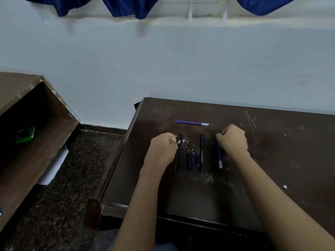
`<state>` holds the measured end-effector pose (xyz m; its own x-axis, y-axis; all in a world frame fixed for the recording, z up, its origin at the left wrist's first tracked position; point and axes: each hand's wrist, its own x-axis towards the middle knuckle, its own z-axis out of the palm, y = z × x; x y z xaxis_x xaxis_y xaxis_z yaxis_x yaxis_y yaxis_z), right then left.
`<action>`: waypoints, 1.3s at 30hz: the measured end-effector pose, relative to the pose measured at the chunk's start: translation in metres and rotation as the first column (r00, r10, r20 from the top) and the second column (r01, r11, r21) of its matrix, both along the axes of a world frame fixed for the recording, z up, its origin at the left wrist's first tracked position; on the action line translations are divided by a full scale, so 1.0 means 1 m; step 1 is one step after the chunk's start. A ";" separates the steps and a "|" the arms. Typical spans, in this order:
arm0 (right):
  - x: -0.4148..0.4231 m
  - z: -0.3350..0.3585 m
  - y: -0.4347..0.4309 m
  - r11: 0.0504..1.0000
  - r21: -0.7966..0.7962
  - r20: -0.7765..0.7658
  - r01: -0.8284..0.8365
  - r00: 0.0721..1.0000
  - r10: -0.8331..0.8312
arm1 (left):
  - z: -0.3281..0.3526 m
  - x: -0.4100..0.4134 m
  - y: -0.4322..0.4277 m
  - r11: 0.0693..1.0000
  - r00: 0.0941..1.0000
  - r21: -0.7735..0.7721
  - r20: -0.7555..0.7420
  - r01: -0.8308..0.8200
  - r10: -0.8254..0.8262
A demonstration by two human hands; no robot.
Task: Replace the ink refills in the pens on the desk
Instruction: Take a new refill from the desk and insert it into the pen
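Your right hand [233, 139] pinches the blue refill [219, 154] lying on the desk [272, 160], ready to load, while your left hand [163, 145] grips the open black pen barrel [176, 158], beside the capped pen [202, 153].

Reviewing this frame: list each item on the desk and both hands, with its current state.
Left hand: closed on dark pen barrel.
Right hand: closed on blue refill.
Capped pen: lying untouched.
Loose short pieces: lying between the pens.
Far refill: lying apart, untouched.
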<state>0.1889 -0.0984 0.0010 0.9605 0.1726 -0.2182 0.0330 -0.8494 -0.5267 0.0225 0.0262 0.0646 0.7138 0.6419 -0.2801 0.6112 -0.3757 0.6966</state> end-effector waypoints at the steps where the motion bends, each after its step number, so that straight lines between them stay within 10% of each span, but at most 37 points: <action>1: -0.001 0.000 -0.008 0.999 -0.044 -0.023 0.006 1.000 -0.007 | 0.000 0.000 0.000 1.000 1.000 -0.006 0.014 -0.004 0.004; 8: -0.013 -0.011 -0.030 0.988 -0.141 -0.230 -0.060 0.973 0.027 | 0.001 -0.001 -0.004 1.000 1.000 0.023 0.014 0.015 -0.015; 28: -0.004 0.018 -0.017 0.994 0.104 -0.126 -0.030 0.991 0.043 | 0.002 -0.001 -0.002 1.000 1.000 -0.020 0.027 0.005 -0.005; 33: -0.030 0.064 -0.001 0.743 0.667 -0.186 0.047 0.977 0.105 | 0.002 -0.002 -0.003 0.992 0.999 -0.129 0.038 0.019 -0.014; 39: -0.063 0.064 -0.001 0.519 0.850 -0.204 0.094 0.966 0.159 | 0.004 0.001 -0.004 0.985 0.998 -0.168 0.047 0.044 -0.037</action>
